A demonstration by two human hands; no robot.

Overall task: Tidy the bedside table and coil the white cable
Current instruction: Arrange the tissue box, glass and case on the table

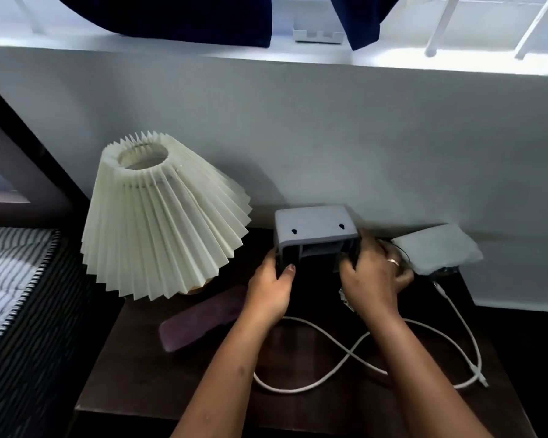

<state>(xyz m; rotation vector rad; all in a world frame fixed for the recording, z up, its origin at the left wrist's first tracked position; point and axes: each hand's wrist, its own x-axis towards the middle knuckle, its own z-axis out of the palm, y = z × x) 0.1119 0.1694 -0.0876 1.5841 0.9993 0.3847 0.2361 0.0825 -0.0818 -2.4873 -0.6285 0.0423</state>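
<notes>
1. The left hand (271, 287) grips the left end of a grey plastic box-shaped holder (315, 233), thumb pressed on its front leg and the other fingers hidden behind it, so the hand is clamped on that piece.
2. The right hand (375, 273) curls over the right end of the same holder, fingers bent and closed round its lower corner; a thin band ring (393, 261) sits on one finger.
3. The holder has a smooth matt top with rounded corners and two small dark keyhole slots; its underside is open and shows inner ribs. No writing can be read on it.
4. It stands at the back of a dark brown wooden bench (133, 387), close to the pale wall.
5. Just right of the right hand lies a flat white pouch of soft, slightly crinkled material (437, 252), tilted against the wall, with something dark under its lower edge that cannot be made out.
6. The white rubbery cable (326, 374) lies uncoiled on the bench in front of the hands, crossing itself in a loose loop under the forearms, one plug end near the right edge.
7. Left of the left wrist lies a long purple soft-looking case (200, 320).
8. Further left stands a cream pleated paper lampshade (159, 226), tilted.
9. Beside the bench is a striped bed cover (10, 279).
</notes>
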